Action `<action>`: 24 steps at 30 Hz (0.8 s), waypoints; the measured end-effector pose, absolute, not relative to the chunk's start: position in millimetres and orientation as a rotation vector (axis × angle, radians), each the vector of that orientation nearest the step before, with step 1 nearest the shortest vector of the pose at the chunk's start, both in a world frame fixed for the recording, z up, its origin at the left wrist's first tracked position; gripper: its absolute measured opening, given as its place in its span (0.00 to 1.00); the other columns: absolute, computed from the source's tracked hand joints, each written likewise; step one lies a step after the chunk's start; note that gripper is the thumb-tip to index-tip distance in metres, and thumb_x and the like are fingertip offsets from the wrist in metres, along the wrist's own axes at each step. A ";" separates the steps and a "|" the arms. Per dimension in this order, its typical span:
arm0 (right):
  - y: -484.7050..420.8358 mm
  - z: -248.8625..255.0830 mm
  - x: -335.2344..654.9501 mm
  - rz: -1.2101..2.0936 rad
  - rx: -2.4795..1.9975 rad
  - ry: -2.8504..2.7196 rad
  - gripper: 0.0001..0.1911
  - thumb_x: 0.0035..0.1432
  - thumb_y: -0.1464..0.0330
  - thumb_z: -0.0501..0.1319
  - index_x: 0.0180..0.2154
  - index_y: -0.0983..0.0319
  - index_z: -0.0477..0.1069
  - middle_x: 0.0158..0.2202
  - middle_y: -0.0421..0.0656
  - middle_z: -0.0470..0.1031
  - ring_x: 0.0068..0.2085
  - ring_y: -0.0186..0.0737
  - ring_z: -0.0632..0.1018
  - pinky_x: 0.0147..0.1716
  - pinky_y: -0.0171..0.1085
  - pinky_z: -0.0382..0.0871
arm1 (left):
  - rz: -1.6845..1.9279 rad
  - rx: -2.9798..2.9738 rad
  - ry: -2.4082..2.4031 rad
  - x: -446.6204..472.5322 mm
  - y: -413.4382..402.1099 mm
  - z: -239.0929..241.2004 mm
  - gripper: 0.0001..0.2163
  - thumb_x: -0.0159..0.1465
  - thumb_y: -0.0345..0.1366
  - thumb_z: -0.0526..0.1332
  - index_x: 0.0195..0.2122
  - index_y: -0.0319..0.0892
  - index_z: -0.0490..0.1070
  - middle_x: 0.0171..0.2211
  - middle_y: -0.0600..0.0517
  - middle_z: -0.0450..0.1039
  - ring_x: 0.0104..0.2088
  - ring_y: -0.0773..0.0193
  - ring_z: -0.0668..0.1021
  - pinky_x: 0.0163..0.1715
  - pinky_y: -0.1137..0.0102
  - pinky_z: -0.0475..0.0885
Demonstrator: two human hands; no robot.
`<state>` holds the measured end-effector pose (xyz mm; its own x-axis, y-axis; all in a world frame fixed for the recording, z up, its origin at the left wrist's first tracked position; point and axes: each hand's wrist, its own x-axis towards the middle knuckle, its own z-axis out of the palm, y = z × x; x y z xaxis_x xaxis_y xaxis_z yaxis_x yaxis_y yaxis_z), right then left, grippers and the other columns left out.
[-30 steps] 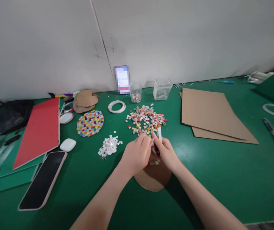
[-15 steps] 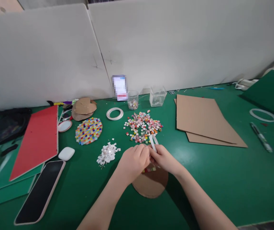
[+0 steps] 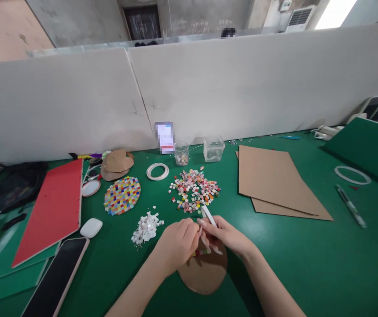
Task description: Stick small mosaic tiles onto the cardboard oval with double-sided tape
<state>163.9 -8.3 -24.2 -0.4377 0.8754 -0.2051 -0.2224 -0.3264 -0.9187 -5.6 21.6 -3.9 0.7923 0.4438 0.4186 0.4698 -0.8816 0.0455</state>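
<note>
My right hand is wrapped round a narrow white ring, seemingly a tape roll, its upper edge standing out above the fingers. Close against it, my left hand has its fingers pinched together; what lies between the fingertips is hidden. Under both hands lies a round cardboard disc, with a short row of coloured mosaic tiles partly showing on it. Beyond the hands is a heap of loose coloured tiles. A pile of white scraps is left of my left hand.
A tile-covered disc, white rings, a plastic cup and a clear square box stand farther back. Cardboard sheets and a pen are at right. Left are a red board, white case and phone.
The camera view has tipped upward, so the table sits lower in the picture. The white ring has turned slightly in my right hand, and both hands remain together over the disc.
</note>
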 end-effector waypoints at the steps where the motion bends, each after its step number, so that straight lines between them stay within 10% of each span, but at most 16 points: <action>1: -8.9 -23.4 163.5 1.888 -0.930 -1.122 0.25 0.57 0.50 0.54 0.23 0.66 0.66 0.18 0.38 0.70 0.13 0.24 0.63 0.12 0.26 0.54 | -0.646 -2.918 -0.735 -8.3 20.4 -4.3 0.12 0.66 0.28 0.42 0.28 0.42 0.59 0.23 0.53 0.65 0.23 0.64 0.70 0.20 0.70 0.63; 24: -22.1 5.3 141.9 1.947 -0.982 -1.414 0.21 0.61 0.59 0.51 0.23 0.65 0.67 0.17 0.35 0.65 0.15 0.23 0.63 0.15 0.25 0.57 | -0.607 -2.852 -0.425 -41.2 4.8 8.2 0.07 0.63 0.26 0.46 0.31 0.41 0.59 0.22 0.53 0.65 0.22 0.63 0.69 0.21 0.68 0.59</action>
